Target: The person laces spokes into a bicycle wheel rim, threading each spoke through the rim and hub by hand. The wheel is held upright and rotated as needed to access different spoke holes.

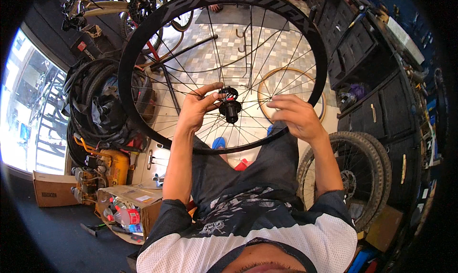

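Left hand pinching, right hand curled.

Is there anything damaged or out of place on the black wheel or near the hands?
Nothing stands out. The black wheel looks whole, the left hand touches its hub, and the right hand is at the spokes.

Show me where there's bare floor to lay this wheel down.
Bare tiled floor lies beyond the black wheel, between the bike stand and cabinets. Left is crowded: tyres, compressor, boxes. Right: knobby wheel.
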`<state>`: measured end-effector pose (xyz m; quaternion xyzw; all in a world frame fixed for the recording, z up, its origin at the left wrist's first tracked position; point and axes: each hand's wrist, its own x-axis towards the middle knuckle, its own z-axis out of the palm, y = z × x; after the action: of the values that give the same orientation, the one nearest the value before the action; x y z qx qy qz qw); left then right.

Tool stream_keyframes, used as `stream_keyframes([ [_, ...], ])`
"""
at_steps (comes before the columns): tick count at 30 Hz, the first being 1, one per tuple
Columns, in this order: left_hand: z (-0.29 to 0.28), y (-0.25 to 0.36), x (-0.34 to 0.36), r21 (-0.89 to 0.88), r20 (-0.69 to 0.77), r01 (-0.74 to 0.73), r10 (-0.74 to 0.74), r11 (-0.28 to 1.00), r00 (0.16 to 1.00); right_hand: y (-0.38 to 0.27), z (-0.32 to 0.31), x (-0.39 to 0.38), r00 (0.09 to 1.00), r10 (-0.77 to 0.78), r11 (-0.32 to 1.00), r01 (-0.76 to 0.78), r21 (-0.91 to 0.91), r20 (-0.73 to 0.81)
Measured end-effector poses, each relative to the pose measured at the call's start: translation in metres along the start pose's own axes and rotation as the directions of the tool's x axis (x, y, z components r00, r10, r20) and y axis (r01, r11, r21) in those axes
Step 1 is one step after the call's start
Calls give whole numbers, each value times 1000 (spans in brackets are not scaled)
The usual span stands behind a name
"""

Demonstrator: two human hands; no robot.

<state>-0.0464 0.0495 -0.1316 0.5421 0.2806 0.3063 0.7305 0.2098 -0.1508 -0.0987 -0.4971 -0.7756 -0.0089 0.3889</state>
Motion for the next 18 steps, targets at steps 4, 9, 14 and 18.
stream_keyframes([
  [4,2,3,-5,-23,-11,-4,4,1000,1000,39,24,22,980,34,963,21,-269,198],
  [9,5,4,-8,-6,-7,-3,3,1000,1000,64,52,53,934,114,854,82,-513,338],
  [14,4,2,-12,-16,-6,-27,27,999,1000,74,57,94,840,249,878,14,-479,481],
  [18,2,2,-9,1,0,-17,17,1000,1000,90,71,99,891,138,899,71,-432,433],
])
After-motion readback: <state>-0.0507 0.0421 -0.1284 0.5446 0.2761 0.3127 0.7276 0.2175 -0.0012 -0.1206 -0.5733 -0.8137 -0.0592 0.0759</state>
